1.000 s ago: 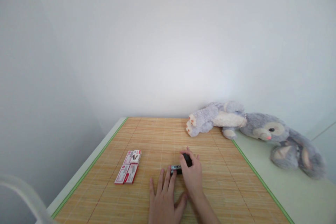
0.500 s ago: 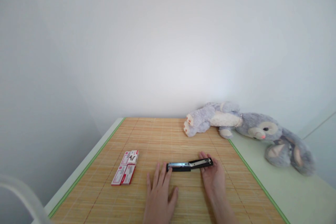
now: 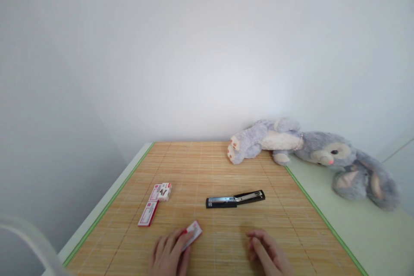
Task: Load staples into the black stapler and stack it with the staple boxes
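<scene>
My left hand is closed on a small red-and-white staple box, its fingers over the near part. Farther left lie the other boxes: two flat red-and-white ones and a thicker one with a stapler picture. In the middle of the mat rests a black stapler, swung wide open so its metal magazine shows; neither hand touches it. To the near right is my right hand, loosely curled, thumb and fingers apart, with nothing visible in it.
A slatted bamboo mat with green edging covers much of the pale table. At the back right a grey plush rabbit lies on its side against the wall. A blurred white curved bar shows at lower left.
My left hand has left the stapler and taken one box from the group, bringing it nearer and rightward. My right hand has let go of the stapler and drawn back toward me.
</scene>
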Demonstrator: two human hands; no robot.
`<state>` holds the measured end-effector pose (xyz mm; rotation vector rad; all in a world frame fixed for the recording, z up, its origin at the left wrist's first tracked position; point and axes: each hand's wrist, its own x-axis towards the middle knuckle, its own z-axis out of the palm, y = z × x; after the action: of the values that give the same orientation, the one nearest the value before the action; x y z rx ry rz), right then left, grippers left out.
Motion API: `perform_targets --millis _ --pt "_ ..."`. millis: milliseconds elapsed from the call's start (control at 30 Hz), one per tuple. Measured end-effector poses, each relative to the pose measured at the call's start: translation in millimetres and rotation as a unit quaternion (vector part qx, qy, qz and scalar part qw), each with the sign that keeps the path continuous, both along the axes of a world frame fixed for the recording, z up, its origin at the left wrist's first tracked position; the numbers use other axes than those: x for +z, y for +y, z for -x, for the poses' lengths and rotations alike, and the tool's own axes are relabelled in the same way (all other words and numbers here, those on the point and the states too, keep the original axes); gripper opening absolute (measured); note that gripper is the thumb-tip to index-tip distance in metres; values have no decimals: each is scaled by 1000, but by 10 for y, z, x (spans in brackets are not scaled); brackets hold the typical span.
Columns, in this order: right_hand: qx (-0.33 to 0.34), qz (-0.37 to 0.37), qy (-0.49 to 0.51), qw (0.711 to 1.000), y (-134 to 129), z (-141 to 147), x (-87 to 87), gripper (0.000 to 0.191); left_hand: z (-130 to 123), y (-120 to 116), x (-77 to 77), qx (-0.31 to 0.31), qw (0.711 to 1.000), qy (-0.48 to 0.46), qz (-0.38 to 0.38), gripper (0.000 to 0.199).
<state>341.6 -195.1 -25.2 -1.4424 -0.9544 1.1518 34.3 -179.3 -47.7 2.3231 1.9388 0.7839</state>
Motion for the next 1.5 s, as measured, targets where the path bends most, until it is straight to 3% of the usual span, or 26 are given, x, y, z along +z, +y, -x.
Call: perform_targets --millis 67,133,300,367,533,700,800,933,1067,1167,1400,1500 --pt "108 36 -2 993 80 98 99 63 -231 39 26 -87 994 -47 36 40" --pt "174 66 -9 982 199 161 158 67 -492 124 135 -134 983 -93 81 51" --pt "206 88 -79 971 518 92 127 61 -904 359 428 -203 958 -145 143 68" --pt "187 84 -113 972 598 4 89 55 -914 411 477 -204 958 -142 144 64" --pt "175 93 -143 970 647 -190 12 44 -752 445 510 -166 968 -123 143 28" --pt "136 45 -270 952 622 -252 159 30 -668 457 518 -171 966 -132 143 31" --pt "134 -6 -391 911 611 -125 418 20 -672 466 511 -170 965 -138 143 34" --pt "254 -42 -494 830 645 184 755 14 -675 470 512 -171 965 -142 137 34" --pt "308 -46 -596 740 745 403 942 17 -674 471 519 -169 965 -149 132 31" --pt "328 -60 -629 703 820 484 1009 18 -679 469 528 -164 965 -153 135 31" --pt "354 -91 -620 694 897 507 996 8 -681 457 542 -163 962 -169 138 29" --pt "352 -120 -577 727 895 390 964 8 -676 465 522 -160 963 -169 133 29"
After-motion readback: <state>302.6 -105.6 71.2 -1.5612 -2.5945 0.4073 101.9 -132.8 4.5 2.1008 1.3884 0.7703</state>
